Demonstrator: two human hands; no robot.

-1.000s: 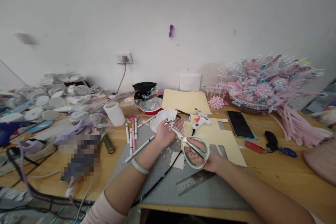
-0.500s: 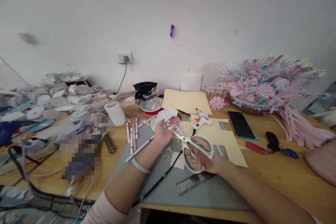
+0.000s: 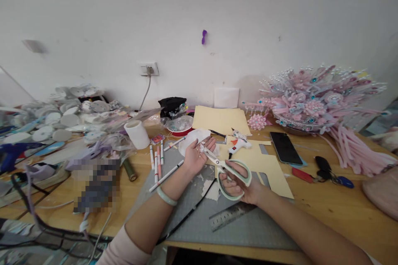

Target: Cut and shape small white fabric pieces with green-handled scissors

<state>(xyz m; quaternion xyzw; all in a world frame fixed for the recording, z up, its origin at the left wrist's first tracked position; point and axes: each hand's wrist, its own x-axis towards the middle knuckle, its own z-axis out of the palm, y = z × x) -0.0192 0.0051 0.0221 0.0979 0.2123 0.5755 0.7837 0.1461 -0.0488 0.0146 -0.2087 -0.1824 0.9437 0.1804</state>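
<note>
My left hand [image 3: 194, 160] is turned palm up over the grey cutting mat [image 3: 192, 225], fingers stretched out and a jade-like bangle on the wrist. On its palm lie small whitish scraps [image 3: 202, 147], too small to make out fully. Scissors [image 3: 218, 162] with pale green handles are in my right hand [image 3: 250, 192], whose fingers go through the loops. The blade tips reach the scraps over my left palm. Under the hands, a torn pale piece of paper [image 3: 211, 189] and a steel ruler [image 3: 228, 216] rest on the mat.
Markers [image 3: 161, 152] and a white roll [image 3: 137, 134] are to the left. Yellow card [image 3: 276, 169], a white glue gun [image 3: 239, 145], a phone [image 3: 285, 148] and keys [image 3: 323, 168] lie right. A pink beaded headdress [image 3: 311, 103] stands behind. A black cable [image 3: 186, 215] crosses the mat.
The scissors' blades have closed up and their handle loops have drawn nearer together, with the tips still at my left palm. My left hand has hardly moved.
</note>
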